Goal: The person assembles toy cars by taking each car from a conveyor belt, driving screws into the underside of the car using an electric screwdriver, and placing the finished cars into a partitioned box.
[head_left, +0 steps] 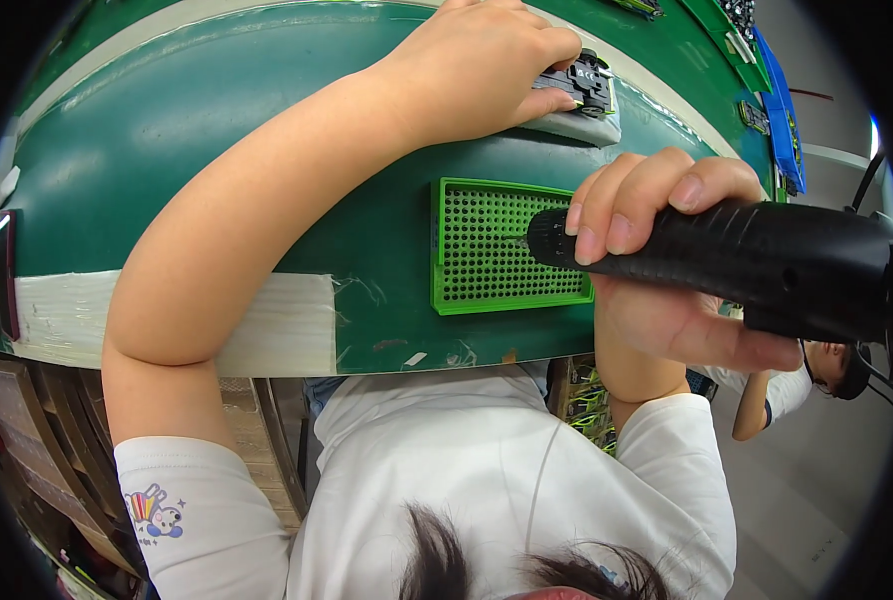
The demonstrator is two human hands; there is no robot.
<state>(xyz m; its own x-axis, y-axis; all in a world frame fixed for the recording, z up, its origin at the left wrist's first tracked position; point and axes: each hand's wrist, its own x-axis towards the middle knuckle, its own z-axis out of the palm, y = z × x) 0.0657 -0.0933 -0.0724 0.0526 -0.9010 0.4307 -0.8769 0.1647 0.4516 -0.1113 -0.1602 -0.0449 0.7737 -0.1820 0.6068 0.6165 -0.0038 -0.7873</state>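
Note:
My left hand (477, 70) reaches across the bench and grips a toy car (592, 85), which lies with its black underside and wheels up. The car sits on a pale block (585, 128), and my fingers hide part of both. In my right hand (632, 205) is a black electric screwdriver (777, 255), held nearly level with its tip pointing left. That tip is over a green tray (437, 250) with rows of small holes. Whether the bit touches the tray, I cannot tell.
The green bench top (167, 130) has a pale taped strip (287, 320) along its near edge. Another toy car (754, 117) and a blue bin (782, 120) are at the far right. A co-worker (767, 400) is beyond my right arm. Brown trays (27, 420) stand below at left.

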